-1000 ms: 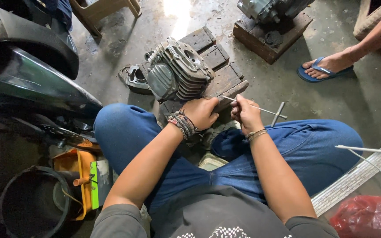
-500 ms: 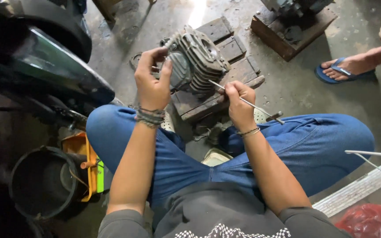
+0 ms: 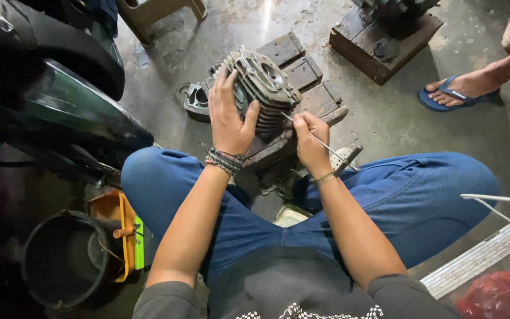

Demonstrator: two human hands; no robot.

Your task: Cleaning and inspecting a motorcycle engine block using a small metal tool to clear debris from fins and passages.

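A grey finned engine cylinder head rests tilted on a dark wooden block on the concrete floor in front of my crossed legs. My left hand lies flat against its left side, gripping it. My right hand is closed around a thin metal rod, whose tip touches the fins on the head's right side. Bracelets circle both wrists.
A motorcycle stands at the left. A black bucket and an orange tray sit by my left knee. Another person's foot in a blue sandal is at the upper right, near a second wooden block. A red bag lies lower right.
My left hand went from the rod up onto the cylinder head and now holds it. My right hand stayed on the rod, its tip now against the fins.
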